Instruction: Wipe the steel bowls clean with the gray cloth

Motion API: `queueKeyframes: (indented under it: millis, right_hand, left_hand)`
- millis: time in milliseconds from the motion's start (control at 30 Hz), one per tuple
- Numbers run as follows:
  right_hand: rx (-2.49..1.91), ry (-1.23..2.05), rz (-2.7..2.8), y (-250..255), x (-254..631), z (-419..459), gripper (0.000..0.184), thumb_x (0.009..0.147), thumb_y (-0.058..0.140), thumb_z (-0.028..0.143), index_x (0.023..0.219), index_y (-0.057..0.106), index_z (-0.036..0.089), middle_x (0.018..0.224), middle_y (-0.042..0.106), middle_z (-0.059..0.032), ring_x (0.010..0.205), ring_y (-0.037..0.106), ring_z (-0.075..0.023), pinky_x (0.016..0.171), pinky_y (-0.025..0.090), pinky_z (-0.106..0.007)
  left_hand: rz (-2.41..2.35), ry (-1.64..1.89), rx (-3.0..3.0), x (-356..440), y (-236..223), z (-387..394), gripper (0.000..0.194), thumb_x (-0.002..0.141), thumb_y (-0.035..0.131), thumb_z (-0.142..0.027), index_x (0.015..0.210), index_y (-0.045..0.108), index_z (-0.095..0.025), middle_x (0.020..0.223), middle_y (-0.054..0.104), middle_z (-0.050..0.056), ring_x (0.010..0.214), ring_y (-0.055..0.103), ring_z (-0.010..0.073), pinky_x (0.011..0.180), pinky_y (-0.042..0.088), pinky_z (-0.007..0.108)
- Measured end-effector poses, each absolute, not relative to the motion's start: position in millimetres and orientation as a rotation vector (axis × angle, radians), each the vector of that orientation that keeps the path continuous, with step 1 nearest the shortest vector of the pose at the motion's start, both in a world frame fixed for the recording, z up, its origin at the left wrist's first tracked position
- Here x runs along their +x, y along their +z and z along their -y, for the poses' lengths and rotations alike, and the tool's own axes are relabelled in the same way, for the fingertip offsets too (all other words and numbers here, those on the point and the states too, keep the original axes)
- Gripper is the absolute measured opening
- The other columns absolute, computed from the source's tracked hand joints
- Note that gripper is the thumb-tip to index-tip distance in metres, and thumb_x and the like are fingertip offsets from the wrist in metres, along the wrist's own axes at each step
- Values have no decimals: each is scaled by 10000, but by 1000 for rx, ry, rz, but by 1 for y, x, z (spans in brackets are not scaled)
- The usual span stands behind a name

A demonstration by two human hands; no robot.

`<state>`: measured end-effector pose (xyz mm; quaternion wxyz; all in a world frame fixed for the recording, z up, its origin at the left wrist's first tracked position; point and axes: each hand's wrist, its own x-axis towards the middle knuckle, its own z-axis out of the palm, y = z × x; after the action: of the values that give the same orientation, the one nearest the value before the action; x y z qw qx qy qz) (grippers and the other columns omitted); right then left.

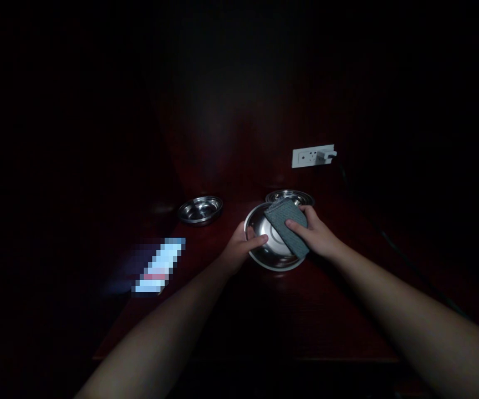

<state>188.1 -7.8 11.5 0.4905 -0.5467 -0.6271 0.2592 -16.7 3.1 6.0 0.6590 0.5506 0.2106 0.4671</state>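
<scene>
A shiny steel bowl [260, 221] is tilted toward me above the dark red table. My left hand [241, 246] grips its left rim, thumb inside and the other fingers behind. In my right hand [312, 230] is a folded grey-green cloth [287, 224], pinched with the thumb on top. The cloth lies across the bowl's right side and covers part of its inside. Whether it presses on the metal, I cannot tell.
To the left sits a shallow steel dish [200, 210]. Another steel dish [291, 195] stands behind the bowl. A lit, pixelated screen [160, 266] lies on the table [289, 321] at left. A white wall socket [312, 156] holds a plug; a cable runs along the right.
</scene>
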Motion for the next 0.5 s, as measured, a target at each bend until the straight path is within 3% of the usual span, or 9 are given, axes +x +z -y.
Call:
queueKeyframes:
  millis: [500]
  right_hand:
    - [-1278, 793, 1424, 8, 186, 5, 475, 712, 639, 556, 1008, 468, 226, 994, 632, -62, 899, 621, -247, 801, 504, -406]
  left_hand:
    - [-497, 1106, 1203, -16, 3, -8, 478, 665, 730, -261, 1110, 598, -150, 1081, 655, 102, 1030, 594, 260, 959, 407, 429]
